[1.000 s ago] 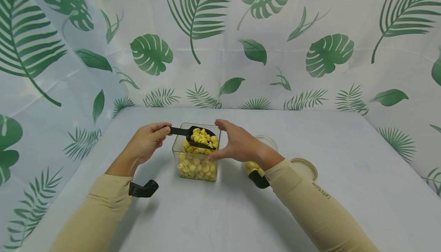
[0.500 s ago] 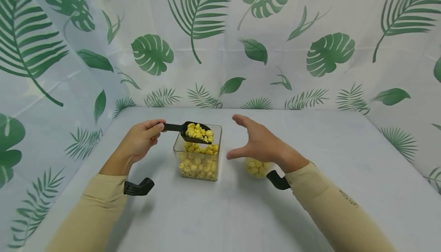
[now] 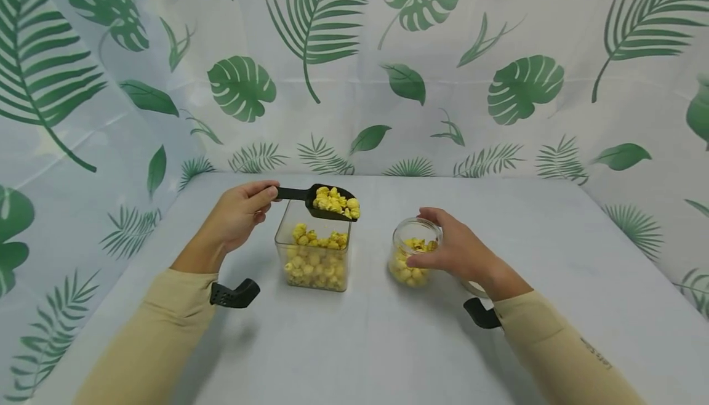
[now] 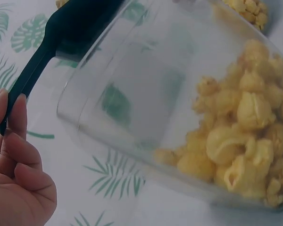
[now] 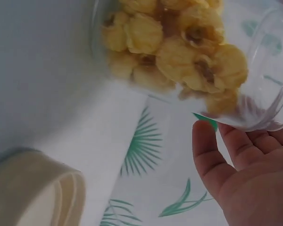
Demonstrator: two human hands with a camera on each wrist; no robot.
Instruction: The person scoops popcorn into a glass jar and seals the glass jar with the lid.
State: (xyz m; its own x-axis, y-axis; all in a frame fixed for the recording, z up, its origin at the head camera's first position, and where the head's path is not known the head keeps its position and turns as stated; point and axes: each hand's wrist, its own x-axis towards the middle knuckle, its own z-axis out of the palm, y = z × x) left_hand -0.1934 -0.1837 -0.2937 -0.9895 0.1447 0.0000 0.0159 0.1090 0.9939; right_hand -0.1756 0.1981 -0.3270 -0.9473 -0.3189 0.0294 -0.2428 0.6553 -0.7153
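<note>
Seemingly mid-transfer: left hand [image 3: 235,215] pinches loaded scoop [image 3: 303,194], right hand [image 3: 455,244] spreads wide around jar [image 3: 399,250] — next needs level carrying.

The right hand [image 3: 460,251] has left the square container's [image 3: 288,244] side for the clear round jar [image 3: 397,242], nearer the tabletop's [image 3: 332,343] right edge; thumb and fingers now flank it. The left hand [image 3: 238,215] has shifted the scoop [image 3: 308,196] rightward, its tip now showing past the container's right rim in the head view.
</note>
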